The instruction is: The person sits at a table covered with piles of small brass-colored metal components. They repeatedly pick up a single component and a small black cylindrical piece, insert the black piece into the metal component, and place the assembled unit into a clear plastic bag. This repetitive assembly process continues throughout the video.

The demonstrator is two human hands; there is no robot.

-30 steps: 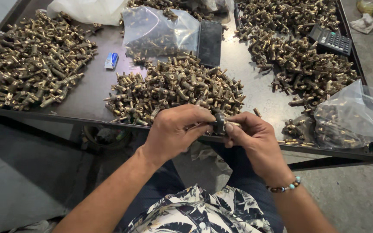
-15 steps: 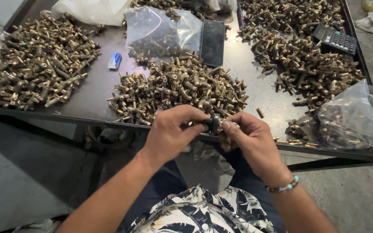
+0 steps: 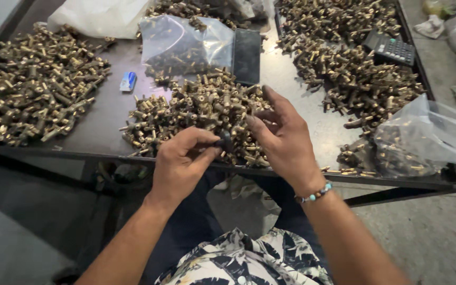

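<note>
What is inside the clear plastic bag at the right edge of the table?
The clear plastic bag holds small brass-coloured metal parts, like those heaped on the dark table. The crumpled, glaring plastic hides how deep the pile goes.

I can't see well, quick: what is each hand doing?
Left hand: closed, pinching a small dark part.
Right hand: fingers spread open, touching that part.

clear bags [image 3: 188, 45] — dark calculator [image 3: 391, 48] behind.
</note>
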